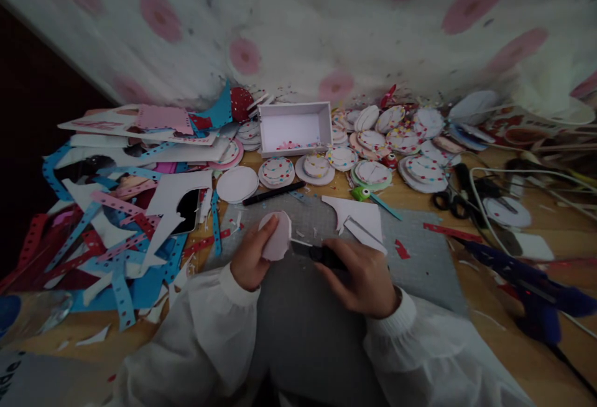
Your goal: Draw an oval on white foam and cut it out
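My left hand pinches a pale pink, roughly round foam disc between thumb and fingers, above the grey mat. The disc's right edge is angular and uneven. In my right hand is a black-handled craft knife, the fingers wrapped round its handle. Its blade points left and its tip is at or very near the disc's lower right edge. Just behind my right hand lies a white foam offcut with a curved cut-out, with a narrow strip on it.
Coloured strips and scraps pile up at the left. Decorated discs and a white open box line the back. A black pen lies before them. Scissors, cables and a blue glue gun are at the right.
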`<act>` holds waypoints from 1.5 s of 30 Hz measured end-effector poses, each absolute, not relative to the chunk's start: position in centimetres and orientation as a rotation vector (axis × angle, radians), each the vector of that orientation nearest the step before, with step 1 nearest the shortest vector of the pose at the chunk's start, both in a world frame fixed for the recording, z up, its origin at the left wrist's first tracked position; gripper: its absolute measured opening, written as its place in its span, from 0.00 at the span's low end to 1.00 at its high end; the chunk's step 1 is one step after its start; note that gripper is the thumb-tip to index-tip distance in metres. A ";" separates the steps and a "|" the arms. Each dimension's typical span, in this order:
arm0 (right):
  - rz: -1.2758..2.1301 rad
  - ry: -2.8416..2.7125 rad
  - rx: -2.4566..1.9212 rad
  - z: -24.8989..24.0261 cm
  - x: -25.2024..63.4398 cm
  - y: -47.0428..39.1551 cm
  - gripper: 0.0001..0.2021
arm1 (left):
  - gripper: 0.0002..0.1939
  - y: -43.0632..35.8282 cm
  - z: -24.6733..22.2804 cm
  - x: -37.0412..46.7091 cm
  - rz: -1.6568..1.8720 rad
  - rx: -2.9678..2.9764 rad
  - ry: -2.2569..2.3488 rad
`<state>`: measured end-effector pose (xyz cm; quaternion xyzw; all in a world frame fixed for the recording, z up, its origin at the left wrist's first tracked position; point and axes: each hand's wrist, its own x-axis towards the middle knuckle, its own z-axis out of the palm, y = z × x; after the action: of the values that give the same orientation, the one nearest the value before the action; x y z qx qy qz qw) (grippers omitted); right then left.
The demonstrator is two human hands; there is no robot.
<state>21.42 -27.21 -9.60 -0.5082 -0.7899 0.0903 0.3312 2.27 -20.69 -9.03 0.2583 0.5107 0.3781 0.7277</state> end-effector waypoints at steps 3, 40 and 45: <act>0.224 -2.005 -1.307 -9.4 21.4 -27.3 0.10 | 0.24 -20.9 -9.1 2.5 0.926 0.617 1.131; 0.314 -2.154 -1.249 -9.9 20.3 -27.7 0.10 | 0.22 -21.2 -9.2 2.7 0.866 0.667 1.099; 0.305 -2.145 -1.276 -10.0 20.4 -27.5 0.11 | 0.23 -21.2 -9.3 2.7 0.889 0.667 1.121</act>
<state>20.38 -27.49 -10.02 -0.4826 -0.8116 0.1154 0.3085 2.73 -21.17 -9.30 0.2998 0.5041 0.3998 0.7044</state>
